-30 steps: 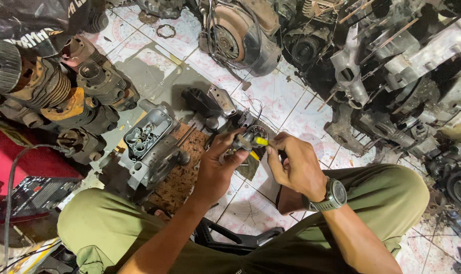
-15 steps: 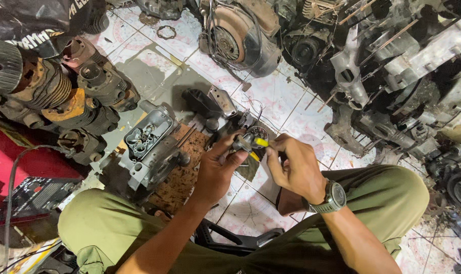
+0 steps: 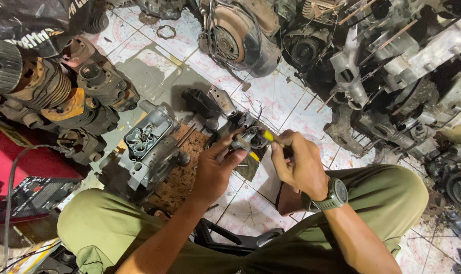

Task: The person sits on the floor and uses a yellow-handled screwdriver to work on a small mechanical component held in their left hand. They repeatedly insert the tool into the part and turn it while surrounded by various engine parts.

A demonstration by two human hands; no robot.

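Small metal engine part (image 3: 246, 142) + yellow-handled tool (image 3: 267, 136), both held over tiled floor.

Part: grey/dark, greasy, roundish body w/ a dark opening on top, gripped from the left side, just above a dark flat piece. Tool: thin, yellow grip, tilted, tip touching part's top-right; a second yellow bit shows just below the part. Exact part type can't tell.

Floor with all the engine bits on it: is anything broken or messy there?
Yes. Rusty engine cylinders lie tipped on their sides at the left, and loose wires trail across the stained tile floor. The left hand and right hand hold a small grey part.
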